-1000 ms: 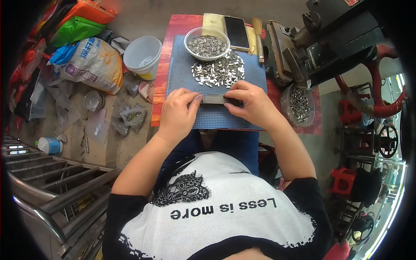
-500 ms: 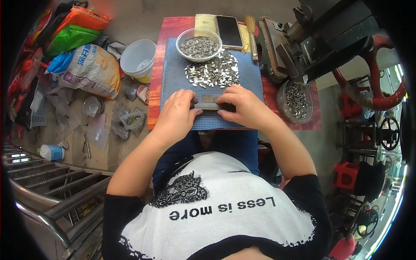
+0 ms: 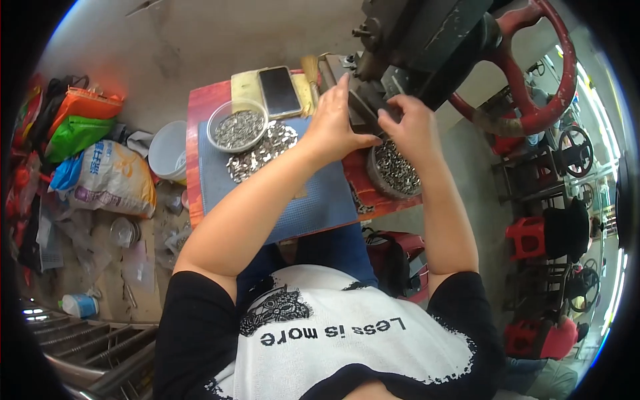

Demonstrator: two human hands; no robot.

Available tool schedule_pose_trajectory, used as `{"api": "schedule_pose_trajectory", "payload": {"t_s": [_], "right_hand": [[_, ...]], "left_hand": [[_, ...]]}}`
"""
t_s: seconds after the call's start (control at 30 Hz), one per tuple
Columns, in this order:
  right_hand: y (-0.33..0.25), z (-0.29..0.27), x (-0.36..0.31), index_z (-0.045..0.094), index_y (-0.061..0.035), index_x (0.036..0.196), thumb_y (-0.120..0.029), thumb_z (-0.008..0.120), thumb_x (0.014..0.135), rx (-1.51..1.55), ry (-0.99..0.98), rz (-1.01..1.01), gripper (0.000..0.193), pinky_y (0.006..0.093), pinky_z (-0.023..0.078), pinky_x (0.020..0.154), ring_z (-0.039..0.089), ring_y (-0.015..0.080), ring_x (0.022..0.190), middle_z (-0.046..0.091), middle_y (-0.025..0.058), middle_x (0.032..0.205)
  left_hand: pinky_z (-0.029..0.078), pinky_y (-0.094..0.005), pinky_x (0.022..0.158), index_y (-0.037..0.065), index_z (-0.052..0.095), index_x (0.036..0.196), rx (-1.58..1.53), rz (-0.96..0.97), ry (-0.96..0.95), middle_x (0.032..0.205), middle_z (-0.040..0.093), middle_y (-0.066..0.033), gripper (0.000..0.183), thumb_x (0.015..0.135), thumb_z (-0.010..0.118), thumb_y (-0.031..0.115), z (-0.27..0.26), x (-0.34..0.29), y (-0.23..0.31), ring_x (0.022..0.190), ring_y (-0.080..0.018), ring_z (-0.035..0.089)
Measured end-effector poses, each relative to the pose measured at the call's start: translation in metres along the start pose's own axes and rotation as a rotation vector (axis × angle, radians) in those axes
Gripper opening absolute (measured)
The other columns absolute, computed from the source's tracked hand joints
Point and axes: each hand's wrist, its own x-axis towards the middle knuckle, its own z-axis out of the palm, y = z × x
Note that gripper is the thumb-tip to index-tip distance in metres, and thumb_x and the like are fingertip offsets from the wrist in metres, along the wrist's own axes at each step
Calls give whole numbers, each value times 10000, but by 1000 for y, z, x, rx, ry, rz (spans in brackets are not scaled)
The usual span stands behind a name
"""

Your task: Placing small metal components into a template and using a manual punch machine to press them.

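Both my hands are over at the dark machine [image 3: 427,50] on the right of the table. My left hand [image 3: 330,127] has its fingers stretched up along a dark metal block [image 3: 365,107], its thumb spread toward the right hand. My right hand [image 3: 415,130] curls at the block's other side, thumb and forefinger bent toward it; what lies in its grip is hidden. Below them, a clear tub [image 3: 395,175] of small metal pieces stands by the table's right edge. On the blue mat [image 3: 313,217] lies a heap of shiny small metal pieces [image 3: 277,141], beside a full clear bowl [image 3: 239,130].
A phone [image 3: 280,90] and a brush [image 3: 311,70] lie at the table's far side. The machine's red handwheel [image 3: 527,120] juts out at right. Left of the table are a white bucket [image 3: 167,152] and filled sacks [image 3: 113,175]; a metal rack [image 3: 100,357] stands at lower left.
My hands have moved from a flat metal bar over the mat to the machine at right. The view has turned toward the machine. My left fingers have spread; where the bar is now is unclear.
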Motion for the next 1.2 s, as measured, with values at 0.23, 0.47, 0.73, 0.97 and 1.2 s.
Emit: {"api": "schedule_pose_trajectory", "payload": {"t_s": [0.23, 0.47, 0.73, 0.97, 1.2], "right_hand": [[-2, -1, 4, 713, 20, 965, -219, 696, 851, -58, -151, -26, 265, 462, 518, 811, 649, 414, 903, 677, 232, 954], [56, 25, 24, 681, 11, 949, -266, 553, 944, 69, -155, 170, 306, 503, 498, 844, 634, 446, 944, 666, 270, 959], [40, 2, 29, 664, -3, 972, -354, 587, 961, 21, 35, 294, 359, 491, 502, 846, 646, 425, 959, 676, 259, 977], [153, -118, 9, 396, 66, 1307, -238, 849, 781, -260, 1154, 133, 758, 396, 519, 928, 611, 302, 1084, 525, 243, 1243], [134, -154, 26, 408, 75, 1272, -62, 766, 791, -36, 828, 177, 615, 353, 588, 682, 722, 238, 720, 636, 183, 1054]], "left_hand": [[352, -477, 1102, -44, 226, 1503, 81, -41, 184, 1375, 451, -253, 1242, 559, 907, 390, 31, 5, 6, 1313, -415, 427], [330, -469, 1116, -29, 194, 1508, 134, -47, 168, 1382, 444, -233, 1249, 574, 921, 370, 34, 0, 13, 1332, -402, 397], [315, -468, 1124, -9, 141, 1527, 136, -84, 168, 1391, 425, -230, 1299, 575, 928, 390, 33, 3, 18, 1331, -397, 389], [211, -508, 1172, 2, 82, 1542, 205, -49, 180, 1382, 422, -223, 1351, 576, 929, 418, 35, 3, 19, 1345, -380, 377], [129, -555, 1202, -48, 81, 1537, 227, -74, 139, 1427, 419, -232, 1394, 552, 933, 450, 17, 14, -4, 1391, -370, 363]]}}
